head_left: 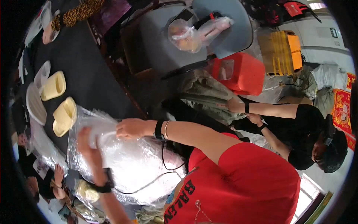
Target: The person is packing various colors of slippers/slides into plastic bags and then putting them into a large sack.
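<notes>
Pinching, with the curled fingers of the right hand (pixel 130 128), at an edge of clear plastic bagging (pixel 138 164), heaped beside the black table (pixel 89 63)'s bare stretch; holding the left hand (pixel 89 149), motion-blurred, over the same bagging with fingers parted around nothing visible; beside the plastic, a pair of cream slippers (pixel 64 116), unbagged; near the left forearm, a smaller clear bag (pixel 87 191) with something pale yellow inside; on a grey chair (pixel 145 48), a knotted clear bag (pixel 182 37) with orange-pink contents, too indistinct to name.
</notes>
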### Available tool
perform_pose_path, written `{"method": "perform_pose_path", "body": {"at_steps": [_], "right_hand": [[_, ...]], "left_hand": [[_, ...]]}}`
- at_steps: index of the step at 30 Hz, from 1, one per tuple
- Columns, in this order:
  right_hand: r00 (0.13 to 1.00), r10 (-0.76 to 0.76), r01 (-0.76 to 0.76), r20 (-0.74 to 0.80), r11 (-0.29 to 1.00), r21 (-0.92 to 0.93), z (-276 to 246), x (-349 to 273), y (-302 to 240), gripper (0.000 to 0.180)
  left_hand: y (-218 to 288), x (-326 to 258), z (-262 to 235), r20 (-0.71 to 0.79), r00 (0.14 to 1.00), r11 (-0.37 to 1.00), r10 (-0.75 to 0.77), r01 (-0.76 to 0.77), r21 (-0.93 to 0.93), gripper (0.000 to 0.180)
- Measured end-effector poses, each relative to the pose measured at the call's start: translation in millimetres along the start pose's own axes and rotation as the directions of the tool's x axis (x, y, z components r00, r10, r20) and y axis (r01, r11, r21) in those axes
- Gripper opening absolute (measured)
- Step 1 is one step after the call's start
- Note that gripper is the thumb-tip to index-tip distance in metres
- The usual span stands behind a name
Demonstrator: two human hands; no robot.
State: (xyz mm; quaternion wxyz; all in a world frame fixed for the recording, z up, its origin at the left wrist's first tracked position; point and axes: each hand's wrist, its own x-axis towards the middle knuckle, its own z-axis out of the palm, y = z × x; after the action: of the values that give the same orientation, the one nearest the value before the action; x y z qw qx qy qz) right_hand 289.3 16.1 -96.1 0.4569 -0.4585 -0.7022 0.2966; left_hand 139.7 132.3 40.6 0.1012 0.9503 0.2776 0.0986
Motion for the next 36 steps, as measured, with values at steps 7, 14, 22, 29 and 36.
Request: {"method": "perform_pose_path", "body": {"at_steps": [7,14,22,29,36], "right_hand": [[0.955,0.228,-0.256,-0.191,0.957,-0.139,-19.2,-14.5,-35.6,0.034],[0.783,0.495,-0.559,-0.375,0.826,-0.075,27.6,-108.8,-116.6,0.07],[0.725,0.619,-0.579,-0.301,0.785,0.22,32.4,-150.3,-136.9,0.074],[0.752,0.576,-0.537,-0.32,0.817,0.208,45.3,-154.1,-140.0,0.074],[0.743,0.565,-0.561,-0.357,0.818,0.127,39.5,-150.9,-140.3,0.071]], "left_hand": [[132.0,-138.4,68.7,0.264,0.778,0.821,-0.57,0.556,0.131,0.054],[92.9,-178.4,125.7,0.271,0.704,0.753,-0.657,0.63,0.189,0.064],[102.5,-177.0,134.6,0.215,0.77,0.798,-0.6,0.592,0.108,0.063],[76.6,-196.5,149.7,0.222,0.786,0.8,-0.577,0.49,0.345,0.06],[88.6,-186.0,139.1,0.226,0.75,0.78,-0.621,0.566,0.266,0.06]]}}
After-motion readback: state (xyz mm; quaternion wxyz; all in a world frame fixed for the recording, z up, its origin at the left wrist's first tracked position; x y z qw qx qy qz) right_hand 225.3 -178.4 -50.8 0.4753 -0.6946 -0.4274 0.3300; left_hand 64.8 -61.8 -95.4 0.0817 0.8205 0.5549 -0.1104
